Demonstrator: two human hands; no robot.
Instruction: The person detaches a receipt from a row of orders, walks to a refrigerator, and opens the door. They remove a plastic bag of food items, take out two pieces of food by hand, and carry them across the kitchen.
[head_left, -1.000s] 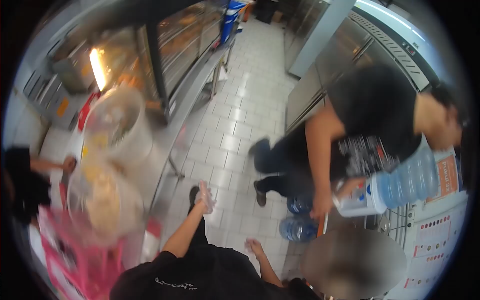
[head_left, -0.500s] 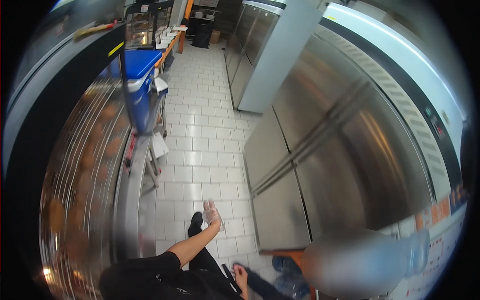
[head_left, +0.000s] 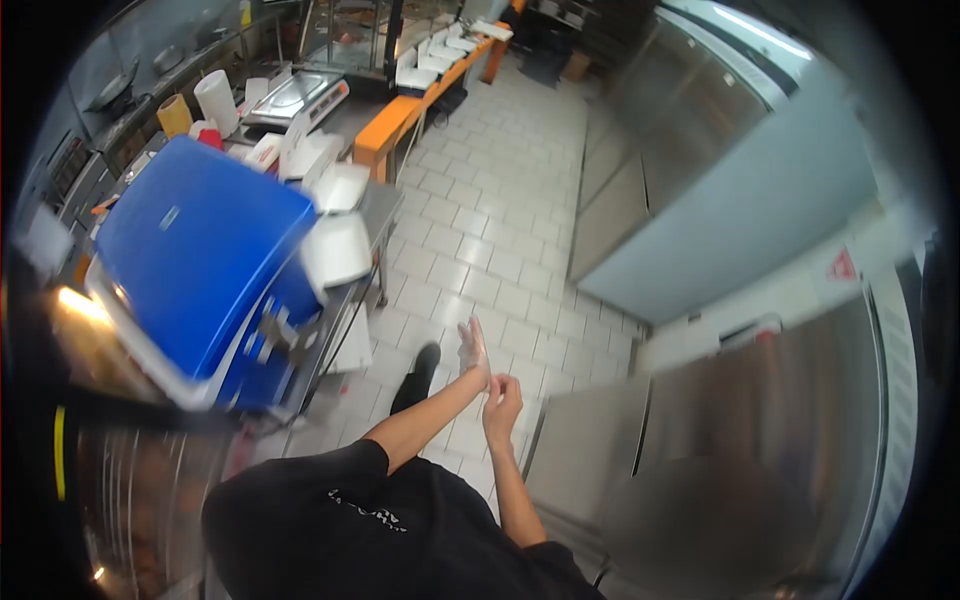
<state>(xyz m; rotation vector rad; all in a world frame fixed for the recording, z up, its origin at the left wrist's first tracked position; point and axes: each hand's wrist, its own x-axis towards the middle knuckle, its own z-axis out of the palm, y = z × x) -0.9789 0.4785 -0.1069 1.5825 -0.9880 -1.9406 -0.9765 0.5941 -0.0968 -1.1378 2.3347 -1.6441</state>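
My left hand [head_left: 474, 352] wears a clear plastic glove, its fingers stretched out over the tiled floor. Bare and pinched closed, my right hand [head_left: 503, 402] touches the wrist of my left hand at the cuff of the clear glove [head_left: 482, 372]. The pinched fingertips appear to hold the glove's edge. A black shoe [head_left: 428, 360] shows on the floor just left of my hands.
At the left, a blue cooler [head_left: 205, 240] stands beside a metal table [head_left: 380, 212] with white foam boxes [head_left: 340, 250] and a scale [head_left: 297, 100]. An orange-edged counter [head_left: 390, 130] runs ahead. Steel refrigerators [head_left: 760, 420] line the right side of the tiled aisle [head_left: 460, 240].
My right hand has come up from low near my leg to my left wrist. The view has moved forward along the aisle, with the blue cooler now much nearer.
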